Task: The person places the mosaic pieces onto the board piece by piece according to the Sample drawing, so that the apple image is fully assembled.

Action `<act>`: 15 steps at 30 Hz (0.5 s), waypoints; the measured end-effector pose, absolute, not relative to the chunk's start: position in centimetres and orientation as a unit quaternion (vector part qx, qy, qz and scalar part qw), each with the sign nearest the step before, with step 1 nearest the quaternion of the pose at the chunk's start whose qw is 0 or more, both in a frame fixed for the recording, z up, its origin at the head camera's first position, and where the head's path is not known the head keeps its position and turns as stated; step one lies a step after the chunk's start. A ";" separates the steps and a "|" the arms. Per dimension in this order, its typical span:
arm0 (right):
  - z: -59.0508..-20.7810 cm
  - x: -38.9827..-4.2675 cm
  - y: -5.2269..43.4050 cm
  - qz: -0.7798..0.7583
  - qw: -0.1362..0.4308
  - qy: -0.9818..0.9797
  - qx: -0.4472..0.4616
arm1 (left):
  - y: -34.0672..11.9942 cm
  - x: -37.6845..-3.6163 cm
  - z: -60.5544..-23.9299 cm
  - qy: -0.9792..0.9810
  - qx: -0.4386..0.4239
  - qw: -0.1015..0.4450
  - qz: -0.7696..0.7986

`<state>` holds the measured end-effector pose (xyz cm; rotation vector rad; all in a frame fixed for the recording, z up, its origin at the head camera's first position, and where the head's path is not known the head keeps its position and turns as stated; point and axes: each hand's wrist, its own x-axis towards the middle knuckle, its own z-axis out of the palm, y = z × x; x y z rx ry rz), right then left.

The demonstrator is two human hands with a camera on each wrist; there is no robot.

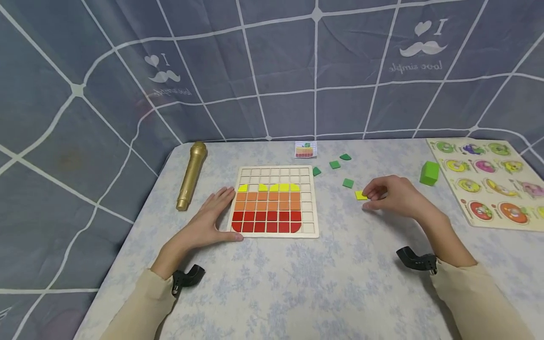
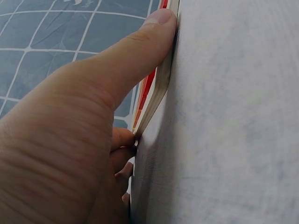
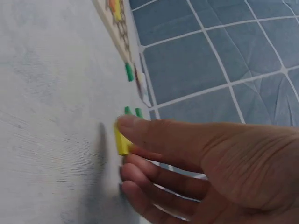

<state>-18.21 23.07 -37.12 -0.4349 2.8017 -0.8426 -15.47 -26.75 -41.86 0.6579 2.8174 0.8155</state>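
A square wooden grid board carries two rows of red tiles, two of orange and a row of yellow with a gap in its second column. My left hand steadies the board at its left side, fingers extended along the edge and thumb on the front corner. In the left wrist view the left thumb lies against the board's rim. Right of the board, my right hand pinches a yellow tile between thumb and fingers. The right wrist view shows this yellow tile beneath the thumb tip, close over the tabletop.
Several green tiles lie between board and right hand. A small picture card sits behind the board. A gold cylinder lies at left. On the right are a green block and a fruit puzzle board. A grey curtain hangs behind.
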 end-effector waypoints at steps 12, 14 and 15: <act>-38.3 -18.2 21.8 -0.287 0.041 0.949 -0.124 | -26.9 -15.4 -41.9 0.934 0.217 0.073 0.275; -38.4 -18.2 21.8 -0.288 0.030 0.948 -0.130 | -26.9 -15.4 -41.9 0.934 0.217 0.071 0.274; -38.4 -18.2 21.8 -0.286 0.023 0.948 -0.135 | -26.8 -15.4 -41.9 0.934 0.217 0.070 0.274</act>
